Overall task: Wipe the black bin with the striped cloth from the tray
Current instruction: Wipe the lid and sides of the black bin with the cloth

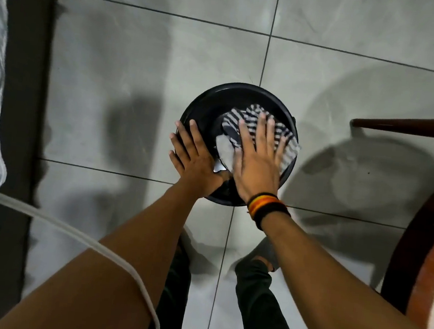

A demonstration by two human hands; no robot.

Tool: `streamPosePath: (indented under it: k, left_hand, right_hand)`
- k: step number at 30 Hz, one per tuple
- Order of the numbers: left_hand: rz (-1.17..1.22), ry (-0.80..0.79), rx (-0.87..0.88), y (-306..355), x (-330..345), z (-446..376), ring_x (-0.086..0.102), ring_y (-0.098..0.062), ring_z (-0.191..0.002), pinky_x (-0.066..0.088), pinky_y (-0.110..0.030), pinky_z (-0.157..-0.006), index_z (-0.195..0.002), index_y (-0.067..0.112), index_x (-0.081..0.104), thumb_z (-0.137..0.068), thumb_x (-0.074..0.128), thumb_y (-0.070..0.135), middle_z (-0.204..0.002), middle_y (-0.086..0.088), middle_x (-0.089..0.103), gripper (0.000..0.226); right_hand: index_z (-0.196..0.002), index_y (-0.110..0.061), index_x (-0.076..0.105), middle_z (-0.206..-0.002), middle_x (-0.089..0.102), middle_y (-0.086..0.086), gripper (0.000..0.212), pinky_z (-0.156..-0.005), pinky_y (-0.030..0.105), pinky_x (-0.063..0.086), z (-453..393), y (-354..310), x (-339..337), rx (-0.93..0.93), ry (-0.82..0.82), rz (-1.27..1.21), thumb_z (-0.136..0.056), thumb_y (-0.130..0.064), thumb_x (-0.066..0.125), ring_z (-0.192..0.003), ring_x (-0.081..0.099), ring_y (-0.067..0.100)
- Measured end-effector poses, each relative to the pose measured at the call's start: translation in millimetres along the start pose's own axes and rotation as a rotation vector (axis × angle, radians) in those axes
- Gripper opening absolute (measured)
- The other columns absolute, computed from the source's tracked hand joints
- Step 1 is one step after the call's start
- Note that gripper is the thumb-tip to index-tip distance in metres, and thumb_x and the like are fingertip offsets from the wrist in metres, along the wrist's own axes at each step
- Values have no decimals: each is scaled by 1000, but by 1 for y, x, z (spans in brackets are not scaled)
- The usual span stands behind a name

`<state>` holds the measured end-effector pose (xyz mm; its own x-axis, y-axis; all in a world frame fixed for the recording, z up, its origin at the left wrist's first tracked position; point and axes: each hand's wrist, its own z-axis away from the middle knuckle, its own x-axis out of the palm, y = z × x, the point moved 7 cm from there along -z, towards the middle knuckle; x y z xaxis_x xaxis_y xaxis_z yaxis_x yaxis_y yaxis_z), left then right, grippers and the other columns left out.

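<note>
A round black bin (211, 101) stands on the tiled floor below me, seen from straight above. A black-and-white striped cloth (288, 141) lies spread over its lid. My right hand (258, 157), with a striped wristband, presses flat on the cloth with its fingers spread. My left hand (193, 154) rests flat on the bin's left rim, fingers apart, holding nothing. Part of the lid and a shiny patch are hidden under my hands.
A bed with white sheets and a dark frame (20, 94) runs along the left. A dark wooden table edge (413, 249) and a wooden leg (408, 126) are at the right. A white cable (73, 230) crosses my left arm. My feet (263, 257) stand just behind the bin.
</note>
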<state>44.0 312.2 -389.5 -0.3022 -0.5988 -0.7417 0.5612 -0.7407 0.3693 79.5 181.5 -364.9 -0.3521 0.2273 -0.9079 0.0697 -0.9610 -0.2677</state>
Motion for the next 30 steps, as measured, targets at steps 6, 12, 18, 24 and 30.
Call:
streamPosePath:
  k: [6,12,18,24,30]
  left_hand:
    - [53,6,14,0,-2,2,-22,-39,-155,-2,-64,-125,-161,15,-16,-81,67,57,-168,-14,-25,123]
    - [19,-33,25,-2,-2,0,-19,-45,-154,-1,-64,-122,-160,13,-17,-63,83,64,-168,-19,-24,149]
    - [67,43,-99,-5,2,1,-19,-33,-157,1,-60,-126,-158,26,-21,-75,42,79,-169,-9,-24,117]
    - [55,-146,-61,-9,4,-3,-34,-36,-151,-12,-61,-122,-156,16,-29,-66,82,62,-162,-12,-40,150]
    - [77,-61,-24,-5,0,2,-25,-39,-154,2,-74,-117,-159,18,-22,-62,86,63,-166,-11,-31,152]
  right_hand:
    - [-160,-29,25,-173,11,4,56,-128,56,7,6,-19,-3,-384,-151,26,-105,-32,34,-160,5,24]
    - [-161,-31,21,-173,6,3,57,-128,55,5,7,35,-13,-75,-56,-17,-106,-33,33,-160,0,23]
    - [-161,-32,21,-173,4,4,61,-126,61,-2,-35,-60,5,-167,-27,59,-102,-31,38,-160,-2,27]
    - [-158,-35,27,-172,15,1,53,-127,57,5,-76,-38,-13,-311,-140,88,-106,-41,33,-159,8,25]
    - [-153,-22,41,-164,33,14,54,-126,53,17,-68,32,-22,126,39,-249,-101,-39,40,-153,25,34]
